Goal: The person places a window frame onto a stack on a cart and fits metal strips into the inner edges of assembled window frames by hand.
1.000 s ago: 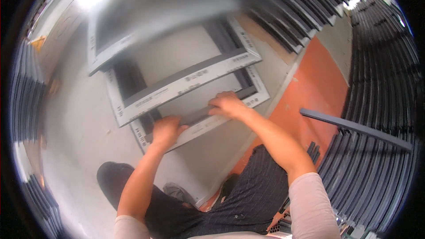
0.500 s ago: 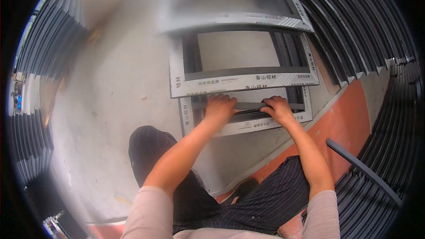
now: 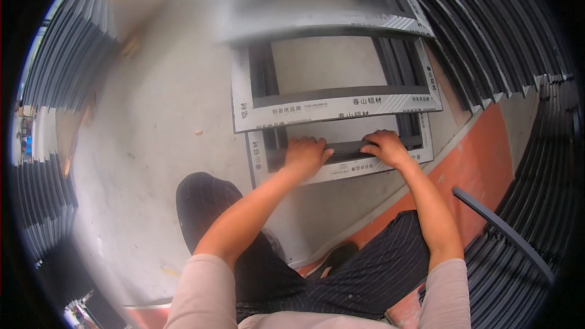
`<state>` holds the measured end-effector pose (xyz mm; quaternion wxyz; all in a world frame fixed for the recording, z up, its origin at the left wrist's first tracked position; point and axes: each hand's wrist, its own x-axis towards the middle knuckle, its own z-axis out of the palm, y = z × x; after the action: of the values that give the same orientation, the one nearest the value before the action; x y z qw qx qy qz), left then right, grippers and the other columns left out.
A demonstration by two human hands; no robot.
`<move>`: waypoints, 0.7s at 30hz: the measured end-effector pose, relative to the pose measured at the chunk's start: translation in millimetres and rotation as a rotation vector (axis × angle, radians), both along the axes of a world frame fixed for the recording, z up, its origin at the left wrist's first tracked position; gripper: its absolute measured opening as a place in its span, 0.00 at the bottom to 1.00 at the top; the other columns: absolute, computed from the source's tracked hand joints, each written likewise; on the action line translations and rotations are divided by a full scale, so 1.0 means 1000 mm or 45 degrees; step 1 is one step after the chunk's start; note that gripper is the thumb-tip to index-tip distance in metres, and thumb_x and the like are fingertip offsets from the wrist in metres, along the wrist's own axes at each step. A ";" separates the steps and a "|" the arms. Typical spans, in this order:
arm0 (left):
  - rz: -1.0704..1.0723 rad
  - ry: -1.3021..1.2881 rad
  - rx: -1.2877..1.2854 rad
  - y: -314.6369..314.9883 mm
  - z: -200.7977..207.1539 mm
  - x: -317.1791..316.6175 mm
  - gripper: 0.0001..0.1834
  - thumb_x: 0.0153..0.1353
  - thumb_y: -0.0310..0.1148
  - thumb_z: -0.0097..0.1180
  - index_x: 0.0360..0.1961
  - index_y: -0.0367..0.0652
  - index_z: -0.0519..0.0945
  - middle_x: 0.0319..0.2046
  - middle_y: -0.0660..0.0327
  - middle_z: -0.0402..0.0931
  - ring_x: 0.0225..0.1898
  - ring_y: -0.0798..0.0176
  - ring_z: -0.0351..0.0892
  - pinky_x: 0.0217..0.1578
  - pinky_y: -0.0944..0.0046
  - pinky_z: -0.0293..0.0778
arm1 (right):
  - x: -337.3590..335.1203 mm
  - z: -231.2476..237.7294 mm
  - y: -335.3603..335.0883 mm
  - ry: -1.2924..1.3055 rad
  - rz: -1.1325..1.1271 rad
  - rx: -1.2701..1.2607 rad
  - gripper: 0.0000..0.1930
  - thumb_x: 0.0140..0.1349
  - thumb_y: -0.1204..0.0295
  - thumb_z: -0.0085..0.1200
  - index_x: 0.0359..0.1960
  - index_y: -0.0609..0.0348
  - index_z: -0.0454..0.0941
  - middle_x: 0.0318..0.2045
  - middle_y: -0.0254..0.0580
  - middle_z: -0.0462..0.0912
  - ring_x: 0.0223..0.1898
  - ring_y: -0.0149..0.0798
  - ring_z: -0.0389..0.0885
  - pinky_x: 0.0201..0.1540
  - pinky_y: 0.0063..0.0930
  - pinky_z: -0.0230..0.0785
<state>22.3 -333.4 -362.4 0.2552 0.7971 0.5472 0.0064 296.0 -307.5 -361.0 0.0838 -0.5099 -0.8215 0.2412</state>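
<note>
Nearest to me lies a rectangular frame [image 3: 332, 172] with dark profiles and white printed film on its face. Along its near side runs a dark grey strip [image 3: 347, 148]. My left hand [image 3: 306, 155] is closed over the left part of this strip, thumb pointing right. Closed on it farther right is my right hand [image 3: 388, 148], with its thumb and fingertips on the strip. Both palms hide parts of the strip and of the frame's inner edge. A second film-covered frame [image 3: 341, 106] overlaps the far side of the nearest one.
A third frame [image 3: 329, 31] lies beyond, partly blurred. Long dark profiles [image 3: 469, 30] are stacked at the far right, with more bundles [image 3: 67, 67] at the left. A single grey bar [image 3: 503, 228] sticks out at the right over an orange-red surface [image 3: 484, 152].
My left hand has come slightly toward me, and the strip now sits closer to the frame's near side. The right hand keeps nearly the same place.
</note>
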 end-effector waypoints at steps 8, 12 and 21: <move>-0.027 0.038 0.010 -0.024 0.009 0.006 0.42 0.42 0.68 0.62 0.46 0.41 0.75 0.44 0.52 0.76 0.49 0.48 0.74 0.54 0.45 0.62 | 0.003 -0.014 -0.011 -0.037 0.056 -0.106 0.19 0.59 0.51 0.56 0.38 0.54 0.82 0.32 0.48 0.82 0.39 0.52 0.79 0.43 0.43 0.70; -0.083 0.062 0.274 -0.042 0.005 -0.002 0.52 0.31 0.61 0.71 0.56 0.42 0.69 0.47 0.54 0.72 0.52 0.50 0.70 0.57 0.45 0.60 | 0.000 -0.011 -0.021 -0.078 0.028 0.004 0.18 0.62 0.51 0.52 0.38 0.53 0.82 0.32 0.46 0.82 0.39 0.52 0.79 0.44 0.46 0.69; -0.018 0.041 0.307 -0.045 0.000 0.002 0.45 0.31 0.40 0.73 0.56 0.45 0.68 0.44 0.57 0.71 0.50 0.52 0.69 0.55 0.50 0.62 | -0.005 0.006 -0.008 -0.164 0.025 -0.192 0.19 0.65 0.51 0.47 0.36 0.51 0.82 0.34 0.45 0.82 0.41 0.52 0.79 0.45 0.48 0.68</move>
<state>24.4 -378.0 -362.7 0.1487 0.8258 0.5409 0.0578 290.5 -315.6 -355.1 -0.0100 -0.5211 -0.8097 0.2698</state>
